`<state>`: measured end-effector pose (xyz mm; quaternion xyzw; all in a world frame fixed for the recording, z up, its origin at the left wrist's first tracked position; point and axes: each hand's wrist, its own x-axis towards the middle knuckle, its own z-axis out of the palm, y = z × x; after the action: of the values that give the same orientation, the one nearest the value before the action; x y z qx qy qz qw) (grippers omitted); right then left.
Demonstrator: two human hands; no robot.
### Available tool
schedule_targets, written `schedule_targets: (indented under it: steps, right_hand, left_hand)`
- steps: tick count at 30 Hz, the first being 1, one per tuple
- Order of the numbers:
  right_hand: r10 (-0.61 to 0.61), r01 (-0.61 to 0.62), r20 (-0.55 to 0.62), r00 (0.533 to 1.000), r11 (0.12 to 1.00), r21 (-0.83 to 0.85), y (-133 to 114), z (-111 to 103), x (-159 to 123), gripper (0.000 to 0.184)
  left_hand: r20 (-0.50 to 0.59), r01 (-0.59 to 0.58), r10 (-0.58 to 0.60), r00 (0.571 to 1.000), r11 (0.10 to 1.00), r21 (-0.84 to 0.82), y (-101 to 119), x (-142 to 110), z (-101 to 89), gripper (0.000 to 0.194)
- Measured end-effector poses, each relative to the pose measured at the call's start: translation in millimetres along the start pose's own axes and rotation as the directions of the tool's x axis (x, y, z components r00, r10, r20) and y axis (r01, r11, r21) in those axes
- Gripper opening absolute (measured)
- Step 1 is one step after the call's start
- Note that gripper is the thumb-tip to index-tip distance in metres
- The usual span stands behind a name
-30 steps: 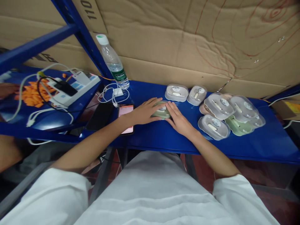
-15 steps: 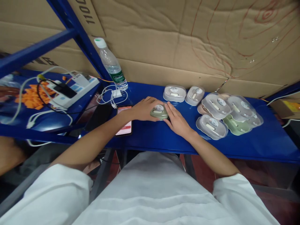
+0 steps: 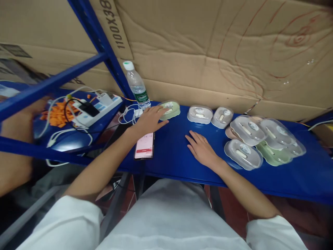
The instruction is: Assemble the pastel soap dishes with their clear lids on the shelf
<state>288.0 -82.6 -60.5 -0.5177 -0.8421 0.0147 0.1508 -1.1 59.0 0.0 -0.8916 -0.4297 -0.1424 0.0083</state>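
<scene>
My left hand, grip wide, has its fingers at the left end of an oval, green plastic container by the blue table's back edge; my right hand is loosely open, well apart; this looks like positioning; shifting the container would call for closer fingers.

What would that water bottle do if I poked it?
The bottle might tip, since it's tall and narrow, and its round sides could let it roll. Its clear plastic looks thin, so it may squish a little. The white cap looks on, so probably no spill.
</scene>
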Motion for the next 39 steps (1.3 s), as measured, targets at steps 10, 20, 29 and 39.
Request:
schedule_targets:
  steps: [10,20,29,39]
  right_hand:
    - [-0.029,0.031,0.041,0.999,0.998,-0.049,1,-37,-10,0.042]
    - [0.363,-0.554,-0.567,0.74,0.806,-0.207,20,-83,-153,0.049]
    - [0.355,-0.467,-0.466,0.81,0.872,-0.147,15,-28,-151,0.06]
    - [0.105,-0.111,-0.066,0.992,0.988,-0.104,18,-60,-39,0.055]
  left_hand:
    - [-0.183,0.257,-0.276,0.944,0.959,-0.122,-8,-74,-27.5,0.05]
    - [-0.373,0.142,-0.189,0.908,0.979,-0.149,2,-24,-50.0,0.049]
    - [-0.274,0.278,-0.364,0.89,0.911,-0.305,-14,-11,-13.3,0.012]
    - [-0.179,0.26,-0.341,0.923,0.895,-0.363,-25,-11,0.3,0.057]
